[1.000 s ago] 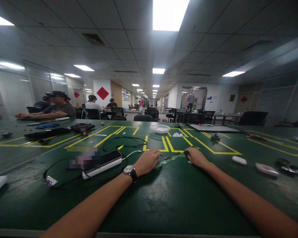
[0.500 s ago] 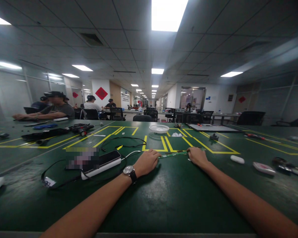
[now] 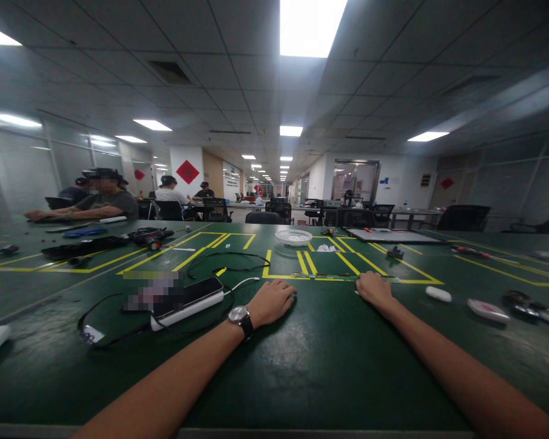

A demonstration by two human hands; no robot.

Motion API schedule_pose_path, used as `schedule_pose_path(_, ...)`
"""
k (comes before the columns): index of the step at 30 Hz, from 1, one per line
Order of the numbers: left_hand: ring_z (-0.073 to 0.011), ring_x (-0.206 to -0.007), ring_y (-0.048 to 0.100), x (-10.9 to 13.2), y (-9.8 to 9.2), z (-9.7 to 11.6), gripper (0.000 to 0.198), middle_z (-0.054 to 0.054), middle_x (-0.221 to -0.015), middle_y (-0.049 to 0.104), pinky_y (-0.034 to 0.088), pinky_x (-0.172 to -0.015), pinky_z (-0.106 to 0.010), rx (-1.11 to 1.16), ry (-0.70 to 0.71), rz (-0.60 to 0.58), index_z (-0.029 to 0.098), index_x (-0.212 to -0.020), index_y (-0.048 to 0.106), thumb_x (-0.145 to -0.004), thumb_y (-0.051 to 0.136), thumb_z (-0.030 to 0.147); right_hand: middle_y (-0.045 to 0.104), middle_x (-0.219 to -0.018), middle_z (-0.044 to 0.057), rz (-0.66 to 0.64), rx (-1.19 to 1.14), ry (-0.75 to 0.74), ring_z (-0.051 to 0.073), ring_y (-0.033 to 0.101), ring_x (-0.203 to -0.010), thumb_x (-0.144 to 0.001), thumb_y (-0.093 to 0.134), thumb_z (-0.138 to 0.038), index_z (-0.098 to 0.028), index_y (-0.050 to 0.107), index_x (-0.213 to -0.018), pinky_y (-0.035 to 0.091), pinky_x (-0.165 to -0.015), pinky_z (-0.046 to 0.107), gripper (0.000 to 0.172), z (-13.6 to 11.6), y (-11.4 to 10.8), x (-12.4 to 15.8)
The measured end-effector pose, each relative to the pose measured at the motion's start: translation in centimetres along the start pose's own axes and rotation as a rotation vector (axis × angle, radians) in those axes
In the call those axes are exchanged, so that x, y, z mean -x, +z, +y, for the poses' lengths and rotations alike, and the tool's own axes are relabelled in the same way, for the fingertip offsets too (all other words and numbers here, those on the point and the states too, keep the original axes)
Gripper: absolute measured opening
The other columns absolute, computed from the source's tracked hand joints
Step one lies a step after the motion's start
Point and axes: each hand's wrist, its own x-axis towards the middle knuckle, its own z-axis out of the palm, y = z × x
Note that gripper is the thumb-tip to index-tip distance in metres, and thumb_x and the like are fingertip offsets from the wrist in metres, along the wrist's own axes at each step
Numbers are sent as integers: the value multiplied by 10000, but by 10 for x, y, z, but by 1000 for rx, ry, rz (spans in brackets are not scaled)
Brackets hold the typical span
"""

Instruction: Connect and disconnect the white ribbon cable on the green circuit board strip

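"Where's the green strip (image 3: 330, 275)?"
"Well in from your worktop's (image 3: 302, 378) near edge, by your right hand (image 3: 373, 288): fingers bent, grip unclear. Your left hand (image 3: 271, 302) lies loosely open, apparently holding nothing."
"Which step?"
"Positioning, seemingly; next calls for steadying it."

Narrow green strip (image 3: 322, 276), brownish along its top edge. Long, straight, nearly horizontal, below and right of frame center; right portion partly hidden.

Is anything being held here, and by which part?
The right hand appears to grip a green circuit-board strip near its right end, though the fingers hide the exact contact. The left hand rests on the table, holding nothing.
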Motion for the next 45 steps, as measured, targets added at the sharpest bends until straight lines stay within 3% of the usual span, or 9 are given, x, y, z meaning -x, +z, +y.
schedule_pose_path(10, -230, -1103, 547, 1, 2, -2, 278, -82, -1144, 629, 445, -909, -352, -18, 17, 3, 213, -1188, 599, -991, 430, 313, 625, -1181, 203, -61, -61, -10, 353, 587, -1106, -964, 213, -351, -161, 683, -1091, 447, -884, 610, 522, 7, -5, -3)
schedule_pose_path(15, -236, -1101, 548, -1, -2, -1, 262, -82, -1164, 628, 437, -954, -376, 4, 4, 25, 207, -1173, 604, -983, 448, 297, 643, -1197, 195, -79, -72, -88, 355, 607, -1075, -967, 215, -462, -169, 700, -1074, 347, -965, 668, 576, 7, -10, -2)
schedule_pose_path(20, -228, -1107, 537, -3, -12, 0, 256, -81, -1162, 629, 430, -990, -375, 40, -21, 94, 191, -1165, 606, -987, 435, 256, 607, -1311, 147, -122, -216, -406, 306, 552, -1201, -969, 288, -425, -175, 642, -1225, 393, -1032, 493, 503, -9, -13, 1)
schedule_pose_path(24, -229, -1170, 503, -3, -14, 0, 253, -73, -1246, 595, 416, -1024, -376, 55, -30, 136, 189, -1177, 601, -971, 458, 228, 617, -1309, 106, -141, -365, -678, 250, 555, -1211, -954, 385, -411, -176, 633, -1223, 381, -1079, 390, 436, -33, -14, 12)
schedule_pose_path(33, -235, -1239, 480, -1, -6, 9, 297, -75, -1335, 545, 397, -1047, -391, 92, 70, 56, 218, -1254, 561, -973, 500, 289, 634, -1277, 39, -157, -483, -1040, 194, 573, -1168, -916, 493, -265, -251, 627, -1212, 394, -1056, 329, 325, -85, -39, 59)
schedule_pose_path(36, -247, -1278, 459, -1, -6, 9, 334, -83, -1384, 509, 399, -1039, -391, 105, 77, 22, 223, -1279, 547, -973, 508, 349, 676, -1150, 83, -23, -331, -869, 225, 603, -1089, -924, 459, -252, -210, 681, -1091, 421, -1003, 361, 281, -73, -47, 48)
schedule_pose_path(39, -254, -1297, 449, 0, -7, 9, 360, -80, -1401, 502, 415, -1009, -381, 127, 88, -31, 225, -1293, 535, -973, 503, 387, 660, -1093, 165, 52, -66, -468, 289, 614, -1042, -913, 455, -253, -144, 688, -1032, 458, -904, 406, 284, -42, -46, 29)
schedule_pose_path(42, -240, -1276, 479, 0, -9, 10, 351, -63, -1394, 519, 421, -987, -371, 163, 108, -93, 245, -1301, 525, -986, 475, 391, 615, -1155, 225, -43, 97, -142, 351, 603, -1058, -882, 497, -266, -107, 674, -1078, 477, -819, 431, 308, -8, -39, 17)
schedule_pose_path(45, -236, -1249, 508, 0, -11, 11, 331, -44, -1388, 530, 420, -978, -370, 181, 103, -131, 263, -1282, 540, -994, 457, 403, 632, -1127, 235, -128, 94, -96, 343, 621, -1022, -886, 482, -264, -86, 694, -1030, 480, -779, 405, 311, 7, -32, 13)
